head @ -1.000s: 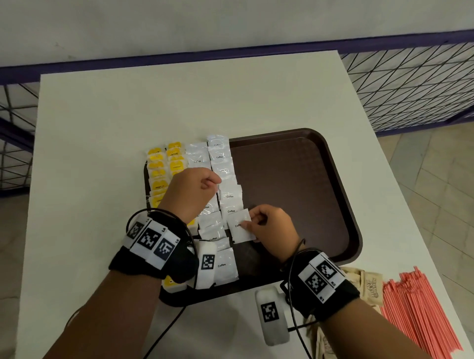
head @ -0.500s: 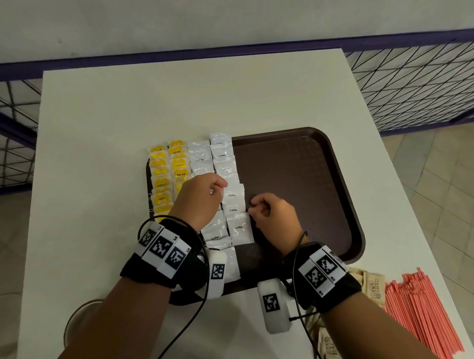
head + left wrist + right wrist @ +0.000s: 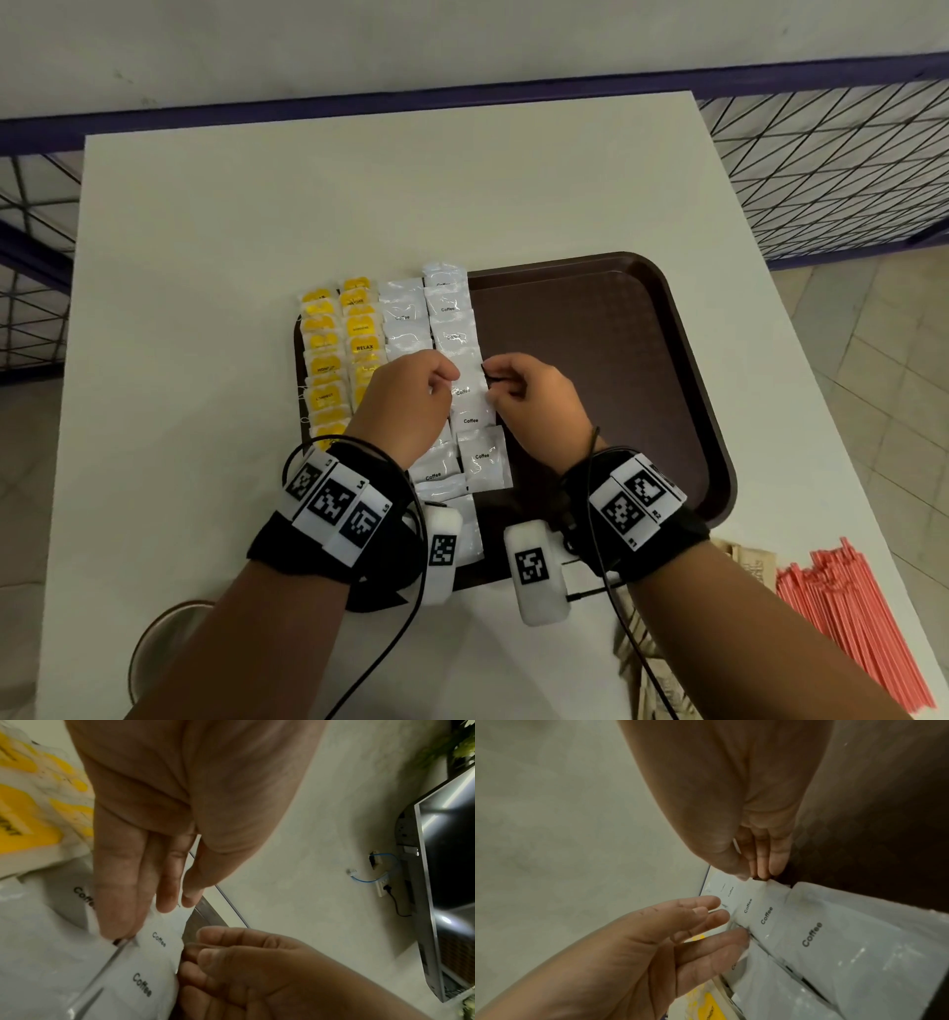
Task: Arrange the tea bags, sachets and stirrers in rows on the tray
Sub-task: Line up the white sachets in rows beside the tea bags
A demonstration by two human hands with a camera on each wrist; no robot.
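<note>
Aligning the coffee sachet row on the tray

On the desk (image 3: 205, 257), tray (image 3: 616, 360) half filled. My left hand (image 3: 405, 406) fingers, nearly straight, press the coffee sachet (image 3: 464, 388); my right hand (image 3: 534, 406) pinches its edge. Advice: square it to neighbours, overlap evenly.

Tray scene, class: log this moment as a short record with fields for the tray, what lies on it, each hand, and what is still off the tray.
tray: brown tray on white table, right half bare
rows: two of yellow tea bags, two of white coffee sachets, all on the tray's left half
left hand: fingertips touching a coffee sachet's left edge
right hand: pinching the right edge of the sachets
off tray: red stirrers and brown sachets on the table, right of the tray
</note>
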